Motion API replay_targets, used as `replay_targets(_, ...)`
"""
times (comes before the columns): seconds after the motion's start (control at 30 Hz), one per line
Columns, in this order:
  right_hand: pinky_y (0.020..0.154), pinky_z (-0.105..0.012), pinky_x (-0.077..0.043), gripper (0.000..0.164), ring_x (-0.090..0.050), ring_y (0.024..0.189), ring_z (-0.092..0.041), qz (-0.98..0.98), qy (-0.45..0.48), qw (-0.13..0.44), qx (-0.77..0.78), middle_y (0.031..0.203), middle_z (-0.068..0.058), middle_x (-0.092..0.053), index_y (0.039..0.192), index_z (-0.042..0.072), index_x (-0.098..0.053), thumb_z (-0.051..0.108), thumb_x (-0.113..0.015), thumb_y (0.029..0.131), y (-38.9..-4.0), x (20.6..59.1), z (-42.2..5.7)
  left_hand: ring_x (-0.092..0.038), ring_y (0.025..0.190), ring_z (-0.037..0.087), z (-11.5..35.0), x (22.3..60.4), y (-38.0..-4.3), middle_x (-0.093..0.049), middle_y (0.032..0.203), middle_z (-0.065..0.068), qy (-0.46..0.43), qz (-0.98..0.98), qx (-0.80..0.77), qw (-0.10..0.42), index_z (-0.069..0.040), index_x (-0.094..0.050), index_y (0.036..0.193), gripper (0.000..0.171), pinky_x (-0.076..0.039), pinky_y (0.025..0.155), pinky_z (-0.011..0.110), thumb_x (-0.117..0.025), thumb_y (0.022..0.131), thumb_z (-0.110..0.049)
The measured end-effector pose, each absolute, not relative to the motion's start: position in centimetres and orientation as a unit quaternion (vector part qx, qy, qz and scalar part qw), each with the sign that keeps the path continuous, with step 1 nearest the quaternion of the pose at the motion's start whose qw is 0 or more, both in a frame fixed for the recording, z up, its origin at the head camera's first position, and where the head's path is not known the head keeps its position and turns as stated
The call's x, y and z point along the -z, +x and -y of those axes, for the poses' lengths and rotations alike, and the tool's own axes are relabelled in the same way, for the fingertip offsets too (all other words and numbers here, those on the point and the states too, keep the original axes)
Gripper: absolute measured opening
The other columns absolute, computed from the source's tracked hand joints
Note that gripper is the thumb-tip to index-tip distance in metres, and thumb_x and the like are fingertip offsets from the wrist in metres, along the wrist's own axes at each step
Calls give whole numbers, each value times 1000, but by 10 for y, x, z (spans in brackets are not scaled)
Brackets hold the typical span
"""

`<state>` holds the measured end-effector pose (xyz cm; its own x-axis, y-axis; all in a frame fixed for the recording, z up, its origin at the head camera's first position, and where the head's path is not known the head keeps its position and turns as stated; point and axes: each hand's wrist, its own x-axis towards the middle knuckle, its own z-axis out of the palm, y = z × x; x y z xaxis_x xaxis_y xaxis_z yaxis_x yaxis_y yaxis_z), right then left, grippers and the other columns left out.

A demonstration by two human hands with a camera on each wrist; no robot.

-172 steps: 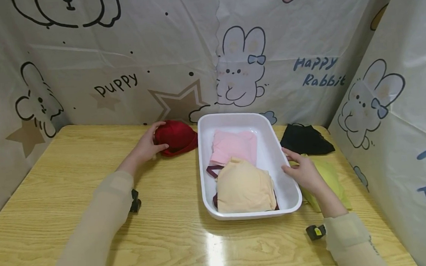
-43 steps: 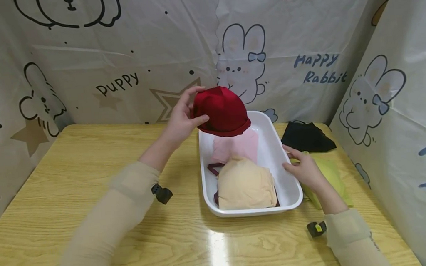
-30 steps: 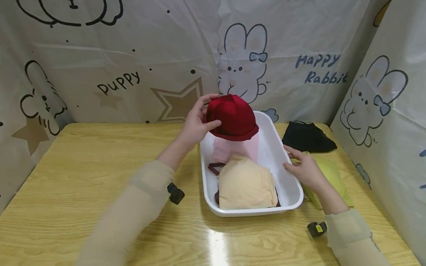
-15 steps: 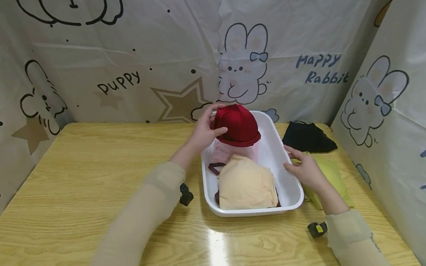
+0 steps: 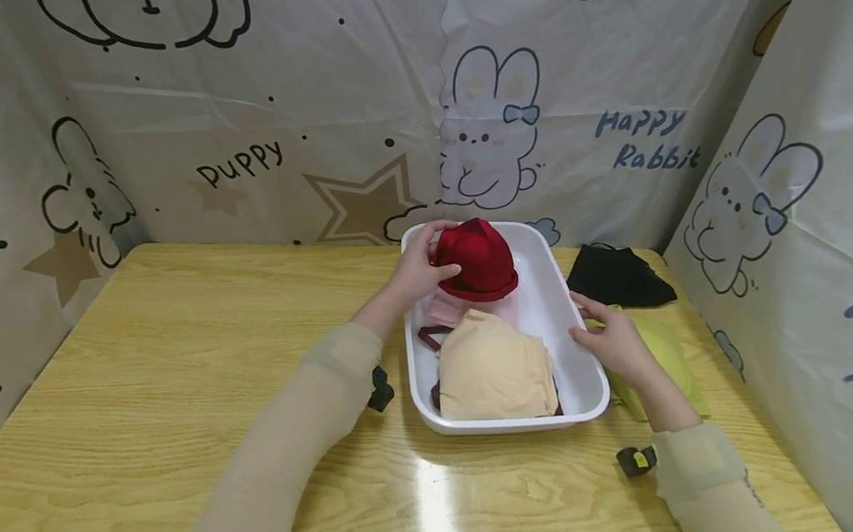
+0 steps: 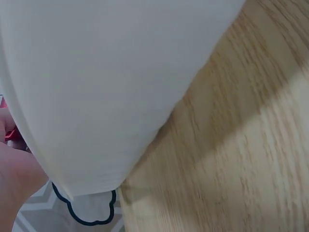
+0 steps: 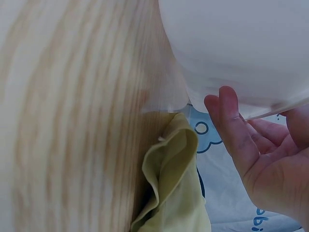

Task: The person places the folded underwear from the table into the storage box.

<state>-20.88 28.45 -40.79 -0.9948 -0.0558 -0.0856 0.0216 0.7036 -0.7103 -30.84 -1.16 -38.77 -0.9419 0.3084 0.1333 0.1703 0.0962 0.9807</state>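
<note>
My left hand (image 5: 419, 268) grips a red, dome-shaped folded garment, apparently a bra (image 5: 477, 260), by its left side, thumb in front. It sits at the far end of the white plastic tub (image 5: 584, 379), over a pink folded garment (image 5: 505, 306). Whether it bears its full weight there I cannot tell. Nearer the front of the tub lies a beige folded bra (image 5: 495, 369), with maroon fabric and a strap (image 5: 432, 338) showing beside it. My right hand (image 5: 616, 343) holds the tub's right rim; the right wrist view shows its fingers (image 7: 234, 121) against the outer wall.
Right of the tub lie a black folded garment (image 5: 618, 274) and a yellow-green one (image 5: 659, 348), partly behind my right forearm. The wooden table (image 5: 178, 361) is backed by a printed cloth (image 5: 352, 80). A second cloth wall (image 5: 810, 269) rises at the right.
My left hand has lifted the red bra from the table left of the tub, carried it right over the rim, and lowered it onto the pink garment. The right hand stays at the rim.
</note>
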Motion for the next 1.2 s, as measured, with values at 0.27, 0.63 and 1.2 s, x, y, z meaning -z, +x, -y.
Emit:
replay_targets(0.27, 82, -43, -55, 60, -59, 105, -39, -920, -9, 51, 388, 134, -27, -45, 148, 11, -30, 15, -57, 94, -209, 408, -285, -58, 110, 28, 12, 392, -312, -59, 122, 19, 155, -769, -618, 58, -14, -44, 135, 64, -53, 87, 37, -66, 80, 12)
replay_targets(0.63, 82, -43, -55, 61, -59, 104, -39, -920, -15, 52, 388, 133, -27, -45, 148, 10, -30, 16, -57, 94, -209, 407, -285, -45, 127, 24, 8, 392, -314, -49, 137, 9, 161, -873, -460, 27, -12, -42, 136, 64, -35, 108, 35, -72, 80, 0)
replay_targets(1.2, 83, -43, -54, 61, -59, 104, -39, -919, -8, 55, 389, 134, -26, -44, 149, 11, -29, 16, -57, 94, -208, 407, -284, -48, 121, 27, 5, 393, -314, -56, 128, 11, 144, -912, -384, -15, -10, -47, 132, 65, -37, 106, 36, -77, 75, -2)
